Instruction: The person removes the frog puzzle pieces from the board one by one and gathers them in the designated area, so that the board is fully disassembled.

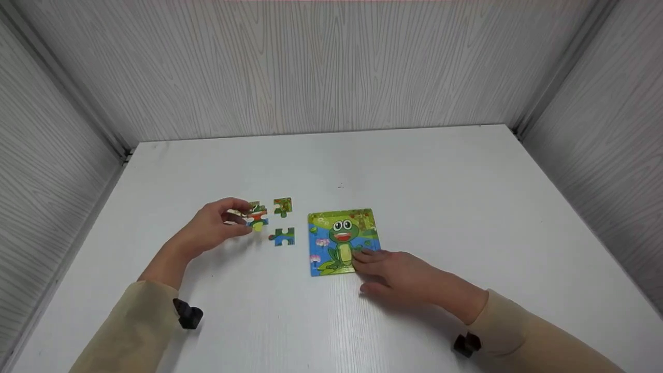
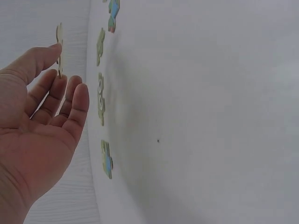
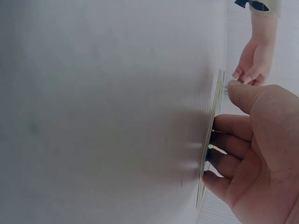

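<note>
My left hand point(image 1: 215, 228) pinches a jigsaw puzzle piece point(image 1: 257, 217) with frog colours of red, green and blue. In the left wrist view that piece point(image 2: 60, 51) stands on edge between thumb and fingertips, raised off the table. My right hand point(image 1: 396, 274) rests its fingers on the lower right of a square puzzle board point(image 1: 322, 254) showing a green frog. Its fingertips point(image 3: 210, 179) touch the board's face in the right wrist view. Beside the left hand lie a green corner piece point(image 1: 283, 206) and a blue-green piece point(image 1: 282, 237).
More loose pieces point(image 2: 101, 100) lie on the white table point(image 1: 440, 191), partly hidden by the left hand in the head view. Wood-grained panels point(image 1: 321, 67) rise at the back and both sides. A small black device point(image 1: 189, 313) sits on each sleeve cuff.
</note>
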### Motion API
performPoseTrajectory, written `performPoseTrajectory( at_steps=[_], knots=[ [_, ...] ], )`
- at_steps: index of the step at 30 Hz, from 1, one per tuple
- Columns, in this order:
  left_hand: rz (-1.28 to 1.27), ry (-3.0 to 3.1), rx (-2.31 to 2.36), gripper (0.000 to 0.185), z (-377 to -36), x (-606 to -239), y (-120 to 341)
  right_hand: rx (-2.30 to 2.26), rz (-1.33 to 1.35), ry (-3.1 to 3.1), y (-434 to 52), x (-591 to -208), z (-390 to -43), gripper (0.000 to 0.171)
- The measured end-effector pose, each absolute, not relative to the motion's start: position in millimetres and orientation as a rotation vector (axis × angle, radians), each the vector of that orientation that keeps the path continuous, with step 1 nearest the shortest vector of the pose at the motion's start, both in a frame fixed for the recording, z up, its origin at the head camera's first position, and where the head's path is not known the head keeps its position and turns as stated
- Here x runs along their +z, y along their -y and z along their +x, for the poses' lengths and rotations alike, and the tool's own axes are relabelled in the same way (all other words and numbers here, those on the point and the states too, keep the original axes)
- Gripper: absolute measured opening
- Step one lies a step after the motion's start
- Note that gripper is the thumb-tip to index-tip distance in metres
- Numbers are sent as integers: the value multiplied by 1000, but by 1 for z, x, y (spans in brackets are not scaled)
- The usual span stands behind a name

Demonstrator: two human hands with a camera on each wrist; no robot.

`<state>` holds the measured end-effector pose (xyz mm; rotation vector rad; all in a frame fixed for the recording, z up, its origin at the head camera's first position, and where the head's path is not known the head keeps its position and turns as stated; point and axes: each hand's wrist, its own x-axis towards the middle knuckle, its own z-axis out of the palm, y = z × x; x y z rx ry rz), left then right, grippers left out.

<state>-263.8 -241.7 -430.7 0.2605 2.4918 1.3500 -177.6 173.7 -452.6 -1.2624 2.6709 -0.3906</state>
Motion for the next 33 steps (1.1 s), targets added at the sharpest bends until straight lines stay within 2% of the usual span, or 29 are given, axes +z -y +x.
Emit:
performPoseTrajectory(
  at_steps=[14,33],
  knots=[
    [200,-2541,1262,52,-253,-444,268,-364,-1217,-2669,-173,-452,-177,59],
    [203,-2594,1125,49,-250,-457,267,-376,-1233,-2665,-173,-454,-177,60]
  ],
)
